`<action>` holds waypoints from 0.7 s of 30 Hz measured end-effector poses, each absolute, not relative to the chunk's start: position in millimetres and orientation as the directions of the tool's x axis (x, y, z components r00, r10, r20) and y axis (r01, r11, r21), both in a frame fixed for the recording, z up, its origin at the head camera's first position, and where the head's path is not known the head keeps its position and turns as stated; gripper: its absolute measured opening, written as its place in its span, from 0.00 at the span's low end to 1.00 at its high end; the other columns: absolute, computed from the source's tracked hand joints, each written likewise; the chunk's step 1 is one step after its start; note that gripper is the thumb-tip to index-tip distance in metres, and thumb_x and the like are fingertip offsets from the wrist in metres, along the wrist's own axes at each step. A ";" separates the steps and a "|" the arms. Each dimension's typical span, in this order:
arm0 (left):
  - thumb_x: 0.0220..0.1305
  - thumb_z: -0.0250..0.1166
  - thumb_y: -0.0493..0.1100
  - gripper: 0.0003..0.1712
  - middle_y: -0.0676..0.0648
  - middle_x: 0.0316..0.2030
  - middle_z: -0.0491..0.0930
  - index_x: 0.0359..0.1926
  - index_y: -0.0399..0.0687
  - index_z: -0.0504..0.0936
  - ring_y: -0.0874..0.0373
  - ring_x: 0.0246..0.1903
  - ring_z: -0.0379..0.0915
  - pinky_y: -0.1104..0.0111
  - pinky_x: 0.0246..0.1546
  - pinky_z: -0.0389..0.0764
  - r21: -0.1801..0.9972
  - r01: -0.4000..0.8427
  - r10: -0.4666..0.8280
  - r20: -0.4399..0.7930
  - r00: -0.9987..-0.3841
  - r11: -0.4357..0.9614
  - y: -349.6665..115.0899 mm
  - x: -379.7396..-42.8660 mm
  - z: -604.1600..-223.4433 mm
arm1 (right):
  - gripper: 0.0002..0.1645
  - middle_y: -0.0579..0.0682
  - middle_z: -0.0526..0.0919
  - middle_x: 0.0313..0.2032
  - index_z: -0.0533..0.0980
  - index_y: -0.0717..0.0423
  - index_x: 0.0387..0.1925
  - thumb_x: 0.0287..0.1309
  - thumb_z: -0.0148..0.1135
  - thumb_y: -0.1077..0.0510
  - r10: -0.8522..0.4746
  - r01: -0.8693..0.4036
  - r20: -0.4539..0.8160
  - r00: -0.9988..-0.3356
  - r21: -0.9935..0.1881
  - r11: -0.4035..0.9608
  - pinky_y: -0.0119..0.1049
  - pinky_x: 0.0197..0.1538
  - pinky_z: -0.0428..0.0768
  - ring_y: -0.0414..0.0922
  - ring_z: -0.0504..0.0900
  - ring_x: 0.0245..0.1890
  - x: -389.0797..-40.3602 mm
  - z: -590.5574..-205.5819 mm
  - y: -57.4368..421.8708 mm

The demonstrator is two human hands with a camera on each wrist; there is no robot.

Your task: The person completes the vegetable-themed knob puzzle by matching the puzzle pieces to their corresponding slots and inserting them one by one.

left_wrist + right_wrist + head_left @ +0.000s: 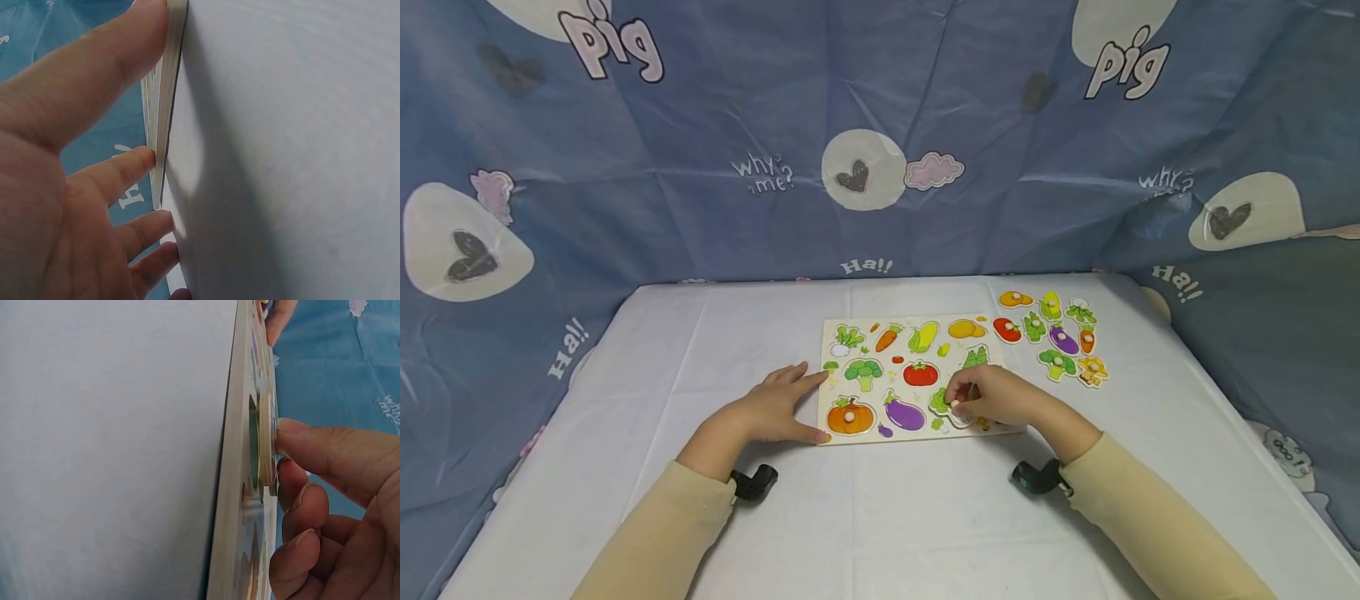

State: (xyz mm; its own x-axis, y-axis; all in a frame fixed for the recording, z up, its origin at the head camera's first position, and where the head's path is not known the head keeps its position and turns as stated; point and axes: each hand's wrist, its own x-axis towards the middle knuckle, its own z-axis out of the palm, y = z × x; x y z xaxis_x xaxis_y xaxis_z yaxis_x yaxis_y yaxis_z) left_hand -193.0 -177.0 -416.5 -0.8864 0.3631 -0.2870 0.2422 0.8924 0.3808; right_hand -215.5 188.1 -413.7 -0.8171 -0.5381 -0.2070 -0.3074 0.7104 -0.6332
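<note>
The wooden vegetable puzzle board lies flat on the table, its thick edge showing in the left wrist view. My left hand is spread at the board's left side, thumb and forefinger touching its edge. With thumb and fingers, my right hand pinches the small knob of a green-and-white vegetable puzzle piece over the lower right of the board. In the right wrist view this piece stands slightly proud of the board, close over a recess. An orange pumpkin piece with a knob sits at the board's lower left.
Right of the board lie several loose knobbed pieces, among them a tomato, a corn, an eggplant and a broccoli. A white cloth covers the table. Behind it hangs a blue printed curtain.
</note>
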 end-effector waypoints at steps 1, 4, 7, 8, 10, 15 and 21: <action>0.47 0.77 0.66 0.60 0.35 0.77 0.48 0.77 0.55 0.59 0.33 0.74 0.43 0.34 0.67 0.54 0.382 0.240 0.362 -0.289 -0.886 0.892 -177.0 -192.9 -416.4 | 0.06 0.43 0.78 0.30 0.81 0.46 0.35 0.60 0.71 0.60 -0.539 -0.309 -0.206 -0.817 -0.633 0.710 0.39 0.41 0.76 0.44 0.75 0.33 -215.5 -414.0 187.4; 0.47 0.77 0.66 0.60 0.35 0.77 0.48 0.77 0.55 0.59 0.32 0.74 0.43 0.34 0.67 0.54 0.384 0.241 0.365 -0.291 -0.884 0.891 -176.6 -192.5 -415.4 | 0.06 0.43 0.78 0.30 0.81 0.46 0.34 0.59 0.71 0.61 -0.539 -0.311 -0.206 -0.817 -0.629 0.712 0.39 0.42 0.76 0.44 0.75 0.34 -215.5 -415.5 185.9; 0.47 0.77 0.65 0.60 0.35 0.77 0.48 0.78 0.55 0.59 0.33 0.75 0.42 0.34 0.68 0.54 0.385 0.237 0.363 -0.297 -0.883 0.892 -176.5 -192.5 -415.3 | 0.06 0.43 0.78 0.29 0.81 0.46 0.34 0.60 0.71 0.61 -0.536 -0.311 -0.207 -0.819 -0.625 0.716 0.39 0.42 0.76 0.44 0.75 0.35 -215.8 -417.0 185.4; 0.47 0.77 0.65 0.60 0.35 0.77 0.48 0.78 0.55 0.59 0.33 0.74 0.42 0.34 0.67 0.54 0.385 0.238 0.364 -0.296 -0.883 0.892 -176.7 -192.6 -415.4 | 0.06 0.43 0.78 0.29 0.81 0.46 0.34 0.60 0.71 0.61 -0.534 -0.311 -0.208 -0.819 -0.622 0.719 0.39 0.42 0.76 0.44 0.75 0.34 -215.8 -417.1 185.3; 0.48 0.77 0.65 0.60 0.35 0.77 0.48 0.78 0.55 0.59 0.33 0.75 0.42 0.34 0.68 0.54 0.384 0.236 0.362 -0.296 -0.884 0.892 -177.3 -193.0 -415.7 | 0.06 0.43 0.78 0.29 0.81 0.47 0.34 0.60 0.71 0.61 -0.531 -0.309 -0.211 -0.821 -0.618 0.723 0.39 0.42 0.76 0.43 0.75 0.34 -215.8 -416.7 185.1; 0.47 0.77 0.65 0.60 0.35 0.77 0.48 0.77 0.55 0.59 0.33 0.74 0.43 0.34 0.67 0.54 0.384 0.241 0.365 -0.291 -0.884 0.891 -177.9 -194.3 -417.5 | 0.06 0.43 0.78 0.29 0.81 0.47 0.34 0.59 0.71 0.61 -0.519 -0.304 -0.219 -0.826 -0.603 0.738 0.39 0.42 0.76 0.43 0.75 0.34 -215.5 -415.0 184.4; 0.47 0.77 0.65 0.60 0.36 0.77 0.48 0.77 0.55 0.59 0.33 0.74 0.42 0.33 0.67 0.53 0.386 0.240 0.364 -0.291 -0.885 0.891 -177.9 -194.5 -417.9 | 0.07 0.43 0.78 0.29 0.81 0.46 0.34 0.59 0.71 0.60 -0.508 -0.301 -0.218 -0.833 -0.590 0.749 0.39 0.42 0.76 0.44 0.74 0.34 -215.0 -416.3 183.8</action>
